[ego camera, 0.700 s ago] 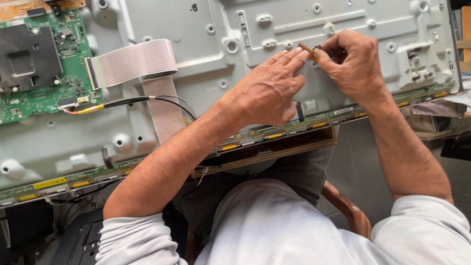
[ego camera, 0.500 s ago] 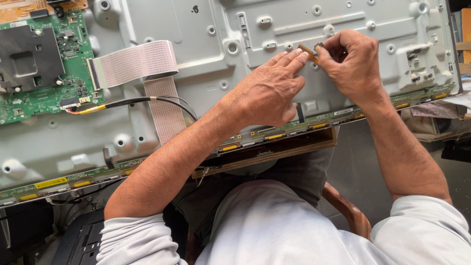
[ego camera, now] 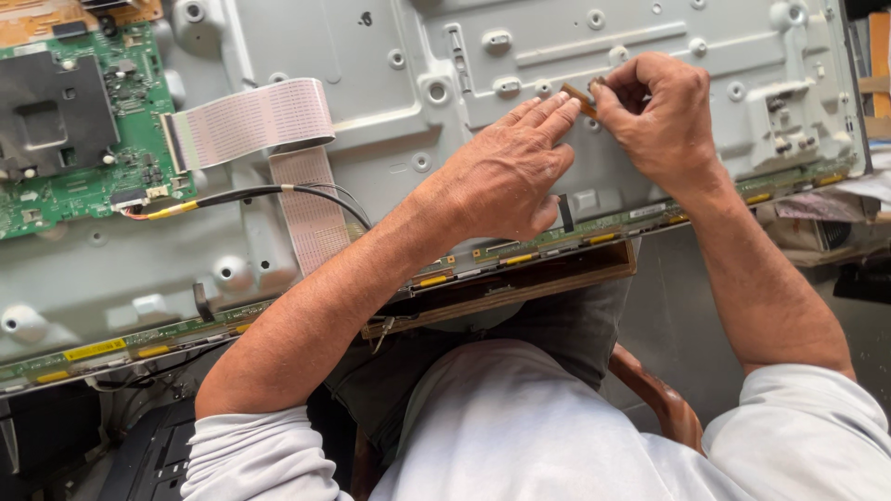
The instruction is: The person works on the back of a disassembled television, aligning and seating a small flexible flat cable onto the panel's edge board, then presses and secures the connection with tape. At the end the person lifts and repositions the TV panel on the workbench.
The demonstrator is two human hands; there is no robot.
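One head-worn view — looking steeply down, close over the metal panel [ego camera: 371, 167].

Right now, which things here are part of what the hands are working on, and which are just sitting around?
In hand:
- left hand
- right hand
- small brown strip between them
- grey metal back panel

Lying about:
- green circuit board
- flat ribbon cable
- black wire
- wooden board
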